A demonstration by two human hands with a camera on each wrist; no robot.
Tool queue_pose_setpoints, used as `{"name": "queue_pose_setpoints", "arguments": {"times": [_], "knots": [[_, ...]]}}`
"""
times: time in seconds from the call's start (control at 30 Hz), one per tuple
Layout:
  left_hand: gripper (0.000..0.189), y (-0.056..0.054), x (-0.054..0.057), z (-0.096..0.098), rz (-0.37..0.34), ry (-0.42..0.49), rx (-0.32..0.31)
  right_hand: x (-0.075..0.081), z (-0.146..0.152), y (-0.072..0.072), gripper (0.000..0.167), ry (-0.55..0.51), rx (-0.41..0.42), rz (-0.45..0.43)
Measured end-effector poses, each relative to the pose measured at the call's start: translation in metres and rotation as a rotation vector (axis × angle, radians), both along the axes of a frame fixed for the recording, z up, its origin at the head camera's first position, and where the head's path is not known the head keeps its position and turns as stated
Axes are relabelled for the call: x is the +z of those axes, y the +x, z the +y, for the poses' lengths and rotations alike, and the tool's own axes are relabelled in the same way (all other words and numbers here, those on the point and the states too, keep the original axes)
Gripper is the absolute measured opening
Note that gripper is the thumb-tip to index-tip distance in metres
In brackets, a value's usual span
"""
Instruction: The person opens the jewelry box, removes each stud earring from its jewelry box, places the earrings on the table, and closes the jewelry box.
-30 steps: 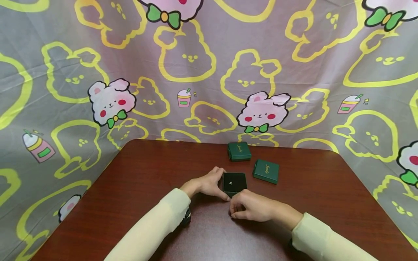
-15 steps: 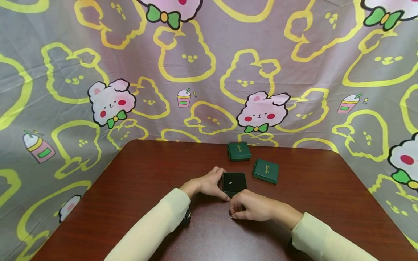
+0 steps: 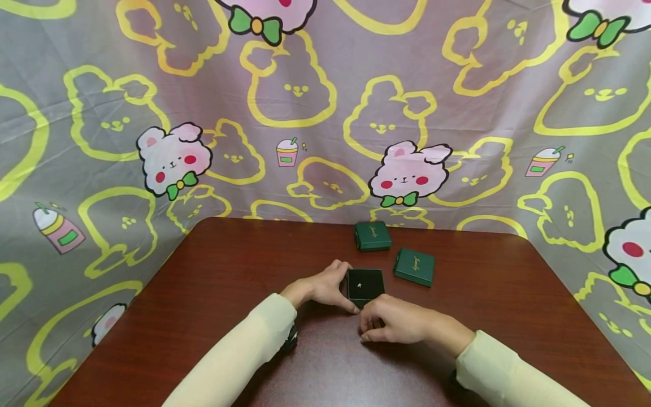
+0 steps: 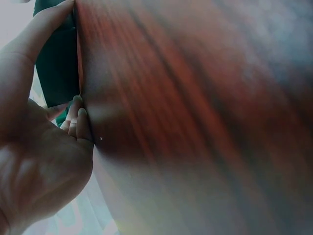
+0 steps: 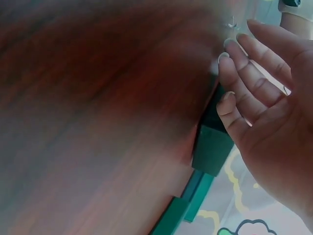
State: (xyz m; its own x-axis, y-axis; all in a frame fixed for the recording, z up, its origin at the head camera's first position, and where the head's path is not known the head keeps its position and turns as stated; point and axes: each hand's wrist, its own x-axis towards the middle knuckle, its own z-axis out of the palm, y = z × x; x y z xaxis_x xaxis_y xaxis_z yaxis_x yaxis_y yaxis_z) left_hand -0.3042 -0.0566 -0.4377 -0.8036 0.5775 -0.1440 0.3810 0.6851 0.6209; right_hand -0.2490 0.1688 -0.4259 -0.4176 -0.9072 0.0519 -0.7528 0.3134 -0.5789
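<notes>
My left hand (image 3: 325, 285) grips a small dark-green jewelry box (image 3: 364, 297) by its left side, the thumb along the front. On the box's black insert sits a tiny silver star-shaped earring (image 3: 359, 285). Just in front of the box, my right hand (image 3: 394, 321) rests low over the table with bent fingers. In the right wrist view its thumb and index fingertips stand slightly apart, and a tiny shiny piece (image 5: 232, 22) lies just beyond them. Whether they touch it is hard to tell. The left wrist view shows my left thumb and fingers around the box (image 4: 57, 66).
Two green boxes with gold lettering lie behind: one box (image 3: 373, 236) at the back, another box (image 3: 415, 267) to the right. The reddish-brown wooden table (image 3: 244, 254) has a patterned curtain (image 3: 325, 113) around it. A tiny pale speck (image 4: 100, 138) shows on the table in the left wrist view.
My right hand shifts very slightly to the right; the tiny pale spot at its fingertips half a second ago is harder to see. My left hand and the box stay put.
</notes>
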Motion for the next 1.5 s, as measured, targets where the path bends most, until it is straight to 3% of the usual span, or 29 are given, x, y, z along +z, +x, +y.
{"name": "queue_pose_setpoints", "arguments": {"times": [0.3,0.73,0.97,1.2,1.5], "knots": [[0.076,0.001,0.001,0.001,0.009,0.001,0.003,0.011,0.008,-0.004,0.006,-0.014,-0.031,0.041],[0.077,-0.001,0.002,0.002,-0.006,-0.001,0.014,0.035,0.019,-0.02,0.006,0.006,-0.162,0.074],[0.08,-0.002,0.002,0.002,-0.01,-0.006,0.0,0.035,0.028,-0.039,0.004,-0.022,-0.203,0.089],[0.079,-0.002,0.002,0.004,-0.001,0.0,-0.008,0.035,0.028,-0.051,0.014,0.003,-0.248,0.08],[0.076,-0.004,0.002,0.002,-0.023,-0.01,-0.015,0.026,0.02,-0.062,0.02,-0.004,-0.224,0.123]]}}
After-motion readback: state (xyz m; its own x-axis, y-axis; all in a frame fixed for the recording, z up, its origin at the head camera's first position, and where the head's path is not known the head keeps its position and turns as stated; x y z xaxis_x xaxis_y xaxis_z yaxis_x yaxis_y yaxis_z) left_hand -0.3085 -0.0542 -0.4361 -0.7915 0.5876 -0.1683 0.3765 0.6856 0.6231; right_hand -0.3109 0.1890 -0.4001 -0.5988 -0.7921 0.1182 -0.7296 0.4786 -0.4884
